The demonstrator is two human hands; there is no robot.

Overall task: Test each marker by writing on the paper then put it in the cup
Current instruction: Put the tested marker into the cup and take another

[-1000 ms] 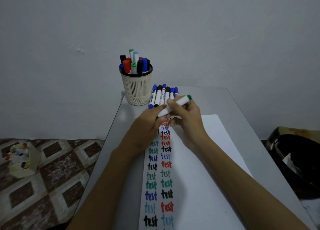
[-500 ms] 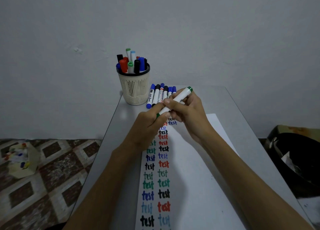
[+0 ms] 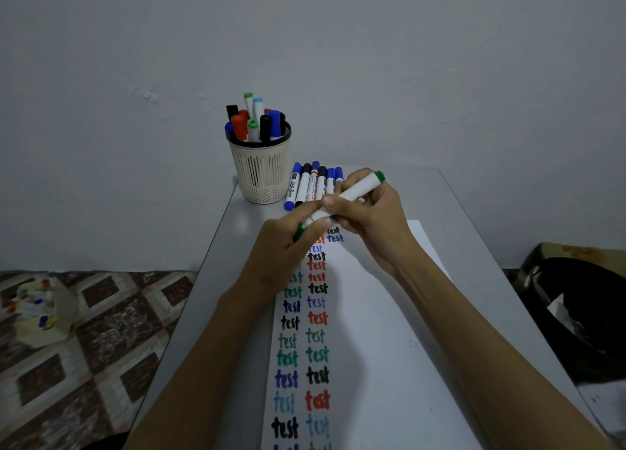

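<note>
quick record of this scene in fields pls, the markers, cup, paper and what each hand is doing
held marker: white-barrelled marker with green ends, tilted, in both hands
left hand: grips its lower green end
right hand: grips its barrel
cup: cream slotted plastic cup with black rim, full of upright markers
loose markers: row of blue- and black-capped markers lying right of the cup
paper: white paper sheet on grey table, columns of coloured "test" words
</note>
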